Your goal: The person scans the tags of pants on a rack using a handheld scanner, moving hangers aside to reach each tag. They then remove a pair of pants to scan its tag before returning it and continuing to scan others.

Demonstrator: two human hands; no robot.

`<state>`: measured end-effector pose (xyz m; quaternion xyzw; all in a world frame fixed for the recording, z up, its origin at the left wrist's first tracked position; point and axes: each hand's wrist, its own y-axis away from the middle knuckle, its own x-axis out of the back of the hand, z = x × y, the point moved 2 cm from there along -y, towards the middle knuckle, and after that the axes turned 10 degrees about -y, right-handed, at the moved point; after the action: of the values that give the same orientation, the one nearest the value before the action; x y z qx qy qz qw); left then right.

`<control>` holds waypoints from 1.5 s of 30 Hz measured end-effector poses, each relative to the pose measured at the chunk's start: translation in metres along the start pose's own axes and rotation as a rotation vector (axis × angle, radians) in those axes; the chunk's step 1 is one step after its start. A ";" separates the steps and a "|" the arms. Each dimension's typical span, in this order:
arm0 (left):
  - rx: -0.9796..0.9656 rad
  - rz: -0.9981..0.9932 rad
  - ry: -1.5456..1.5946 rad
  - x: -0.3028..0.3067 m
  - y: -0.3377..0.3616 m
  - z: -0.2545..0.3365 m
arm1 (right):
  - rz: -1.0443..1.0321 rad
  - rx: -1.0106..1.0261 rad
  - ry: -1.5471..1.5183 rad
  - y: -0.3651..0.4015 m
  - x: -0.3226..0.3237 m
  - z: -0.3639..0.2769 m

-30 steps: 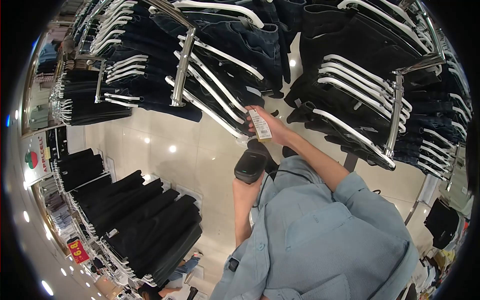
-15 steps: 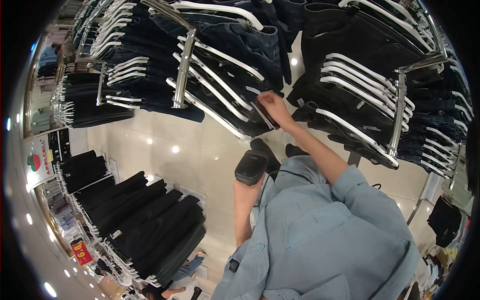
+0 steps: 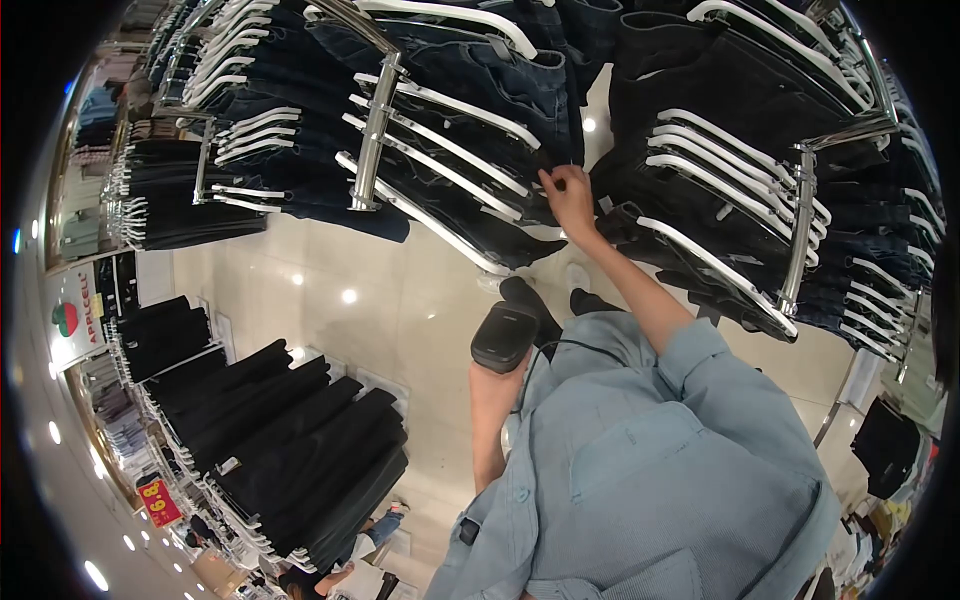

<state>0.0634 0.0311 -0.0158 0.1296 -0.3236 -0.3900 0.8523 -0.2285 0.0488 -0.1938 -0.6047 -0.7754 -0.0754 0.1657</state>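
My left hand point(image 3: 497, 376) is closed around a black handheld device point(image 3: 504, 336) with rounded corners, held upright before my body. A thin dark cable runs close beside it. My right hand point(image 3: 573, 203) reaches out to a rack of dark trousers point(image 3: 440, 165) on white hangers. Its fingers are curled in a pinch at the waist end of one pair, near a hanger tip. What lies between the fingertips is too small to make out. Another group of black trousers point(image 3: 700, 60) hangs just right of this hand.
Chrome rack arms point(image 3: 374, 140) stick out between the hanging clothes, another point(image 3: 797, 230) on the right. A low rack of black trousers point(image 3: 300, 430) stands at the lower left beside a red price sign point(image 3: 159, 502). Pale tiled floor point(image 3: 330, 300) lies between. Another person point(image 3: 375, 535) is partly visible below.
My right hand has moved up and slightly right along the hangers, off the edge of a nearer pair whose label showed. Nearby hangers have shifted a little. My left hand stays with the device.
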 end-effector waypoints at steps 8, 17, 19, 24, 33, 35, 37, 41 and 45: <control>0.034 -0.026 0.019 0.000 -0.001 0.002 | -0.175 -0.275 -0.383 0.035 0.058 -0.018; 0.081 -0.051 0.025 0.000 0.001 0.013 | -0.614 -0.718 -0.950 0.038 0.067 -0.063; 0.078 -0.048 0.026 0.000 0.003 0.016 | -0.767 -0.765 -0.997 0.041 0.067 -0.071; 0.086 -0.033 0.046 -0.001 0.007 0.014 | -0.891 -0.794 -1.125 0.052 0.071 -0.092; 0.088 -0.047 0.026 -0.009 0.007 0.016 | -0.728 -1.058 -1.510 0.058 0.060 -0.068; 0.066 -0.047 0.032 -0.011 0.007 0.018 | -0.736 -1.050 -1.577 0.058 0.058 -0.065; 0.065 -0.049 0.028 -0.012 0.006 0.019 | -0.744 -1.038 -1.645 0.057 0.060 -0.078; 0.080 -0.054 0.040 -0.014 0.005 0.025 | -0.554 -1.025 -1.459 0.063 0.064 -0.087; 0.026 -0.056 0.039 -0.016 0.002 0.029 | -0.720 -0.953 -1.347 0.065 0.052 -0.067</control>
<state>0.0379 0.0454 0.0001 0.1572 -0.3083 -0.4070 0.8453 -0.1663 0.0923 -0.1188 -0.2457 -0.7372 -0.0659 -0.6260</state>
